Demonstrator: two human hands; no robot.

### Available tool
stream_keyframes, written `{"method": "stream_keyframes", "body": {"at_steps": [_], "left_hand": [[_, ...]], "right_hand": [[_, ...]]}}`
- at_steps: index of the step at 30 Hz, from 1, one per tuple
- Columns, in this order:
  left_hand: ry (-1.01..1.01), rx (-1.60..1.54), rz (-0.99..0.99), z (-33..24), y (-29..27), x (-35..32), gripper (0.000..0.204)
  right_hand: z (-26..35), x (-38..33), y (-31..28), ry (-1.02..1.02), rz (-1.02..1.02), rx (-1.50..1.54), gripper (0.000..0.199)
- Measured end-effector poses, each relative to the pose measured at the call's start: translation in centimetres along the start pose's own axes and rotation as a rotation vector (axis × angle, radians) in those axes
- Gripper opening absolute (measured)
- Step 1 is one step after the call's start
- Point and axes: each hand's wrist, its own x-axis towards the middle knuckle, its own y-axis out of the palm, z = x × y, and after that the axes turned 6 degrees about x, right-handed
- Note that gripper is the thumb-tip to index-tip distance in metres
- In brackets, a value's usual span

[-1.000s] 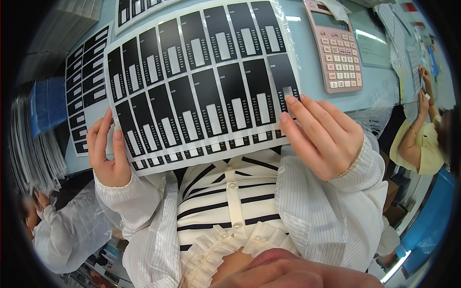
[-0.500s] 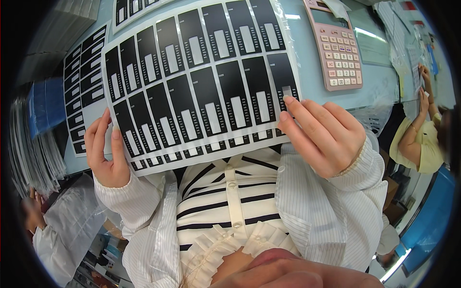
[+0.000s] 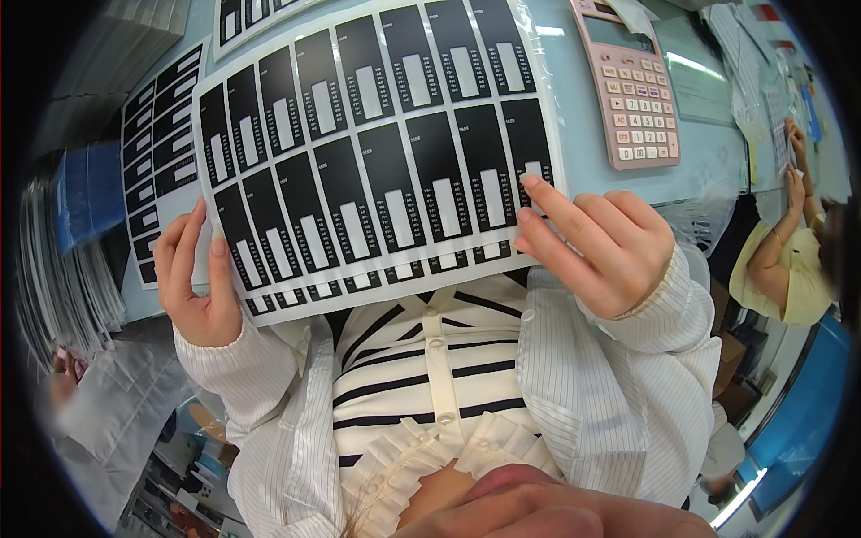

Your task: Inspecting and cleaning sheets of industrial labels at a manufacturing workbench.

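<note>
A white sheet [image 3: 386, 285] printed with rows of black panels, each with a pale window, lies tilted before me, its near edge over my striped top. My left hand [image 3: 199, 282] is closed on its left edge, thumb on the printed face and the other fingers along the side. At the lower right corner is my right hand [image 3: 603, 247], its fingers bent and slightly apart. One fingertip touches the window of the last panel, and another rests just below it. I see nothing held between them.
Similar printed sheets lie at left [image 3: 161, 134] and far [image 3: 247, 22] on the pale blue table [image 3: 704, 166]. A pink calculator [image 3: 639, 117] stands at right. Stacked sheets [image 3: 67, 269] and a blue folder [image 3: 90, 197] are far left. Another person's arm [image 3: 773, 242] shows at right.
My right hand has shifted slightly up and left, uncovering more of the last panel's lower part. The left hand keeps its hold, and the sheet has barely moved.
</note>
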Motion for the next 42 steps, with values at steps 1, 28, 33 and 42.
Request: {"method": "stream_keyframes", "body": {"at_steps": [1,28,33,42], "left_hand": [[-0.004,0.014,-0.002,0.0,0.0,0.0,0.031],[-0.386,-0.770,0.061,1.6,0.8,-0.1,0.045],[-0.396,-0.783,0.071,1.8,0.7,-0.2,0.045],[-0.387,-0.745,0.093,1.3,0.4,0.0,0.045]], "right_hand": [[0.0,0.0,0.0,0.009,0.007,0.018,0.009],[-21.1,1.8,1.7,0.593,-0.044,0.072,0.023],[-21.6,1.4,2.5,0.811,-0.074,0.154,0.017],[-22.0,0.6,0.3,0.814,-0.200,0.215,0.007]]}}
